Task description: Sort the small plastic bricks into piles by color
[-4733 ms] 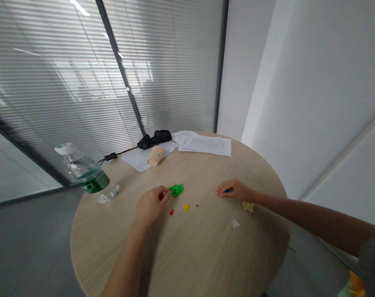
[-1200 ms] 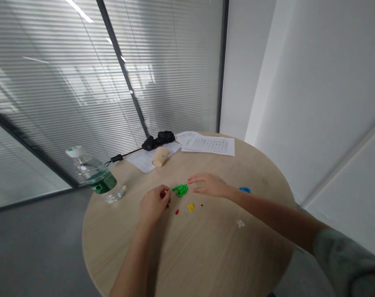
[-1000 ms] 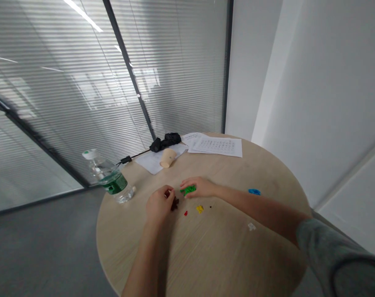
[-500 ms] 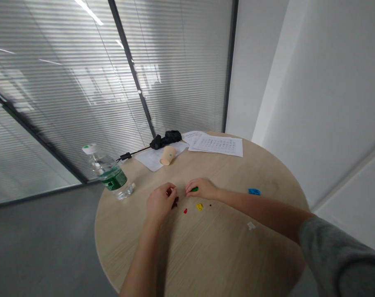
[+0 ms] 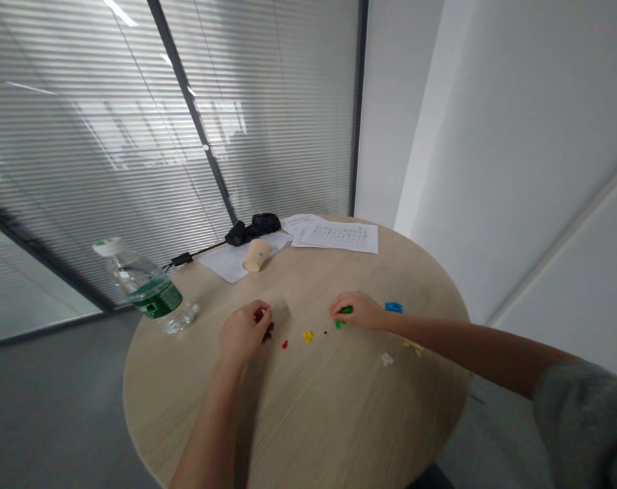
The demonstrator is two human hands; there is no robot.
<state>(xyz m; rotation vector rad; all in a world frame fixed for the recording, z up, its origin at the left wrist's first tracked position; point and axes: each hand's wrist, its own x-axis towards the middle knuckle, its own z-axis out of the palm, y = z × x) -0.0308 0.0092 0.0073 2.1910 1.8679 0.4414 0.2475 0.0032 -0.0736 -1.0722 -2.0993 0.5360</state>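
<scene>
My left hand (image 5: 241,333) rests on the table with fingers curled into a pinch. Dark brownish-red small pieces (image 5: 269,330) show beside its fingertips; what the pinch itself holds is too small to name. My right hand (image 5: 364,312) is further right, its fingers curled round a green piece (image 5: 346,310). More green bits (image 5: 338,324) lie on the table just under it. Between the hands lie a red piece (image 5: 284,344), a little heap of yellow pieces (image 5: 307,337) and a tiny dark piece (image 5: 325,333).
Blue pieces (image 5: 394,307) lie beyond my right wrist, white pieces (image 5: 387,359) and pale yellow pieces (image 5: 414,346) nearer. A water bottle (image 5: 153,288) stands at the left edge. Behind are a tipped paper cup (image 5: 257,255), printed sheets (image 5: 339,236) and a black bundle (image 5: 260,226) with a cable.
My right hand has moved right, away from my left hand, and green bits now show beneath it. My left hand keeps its pinch beside the dark pieces. The view has turned slightly right.
</scene>
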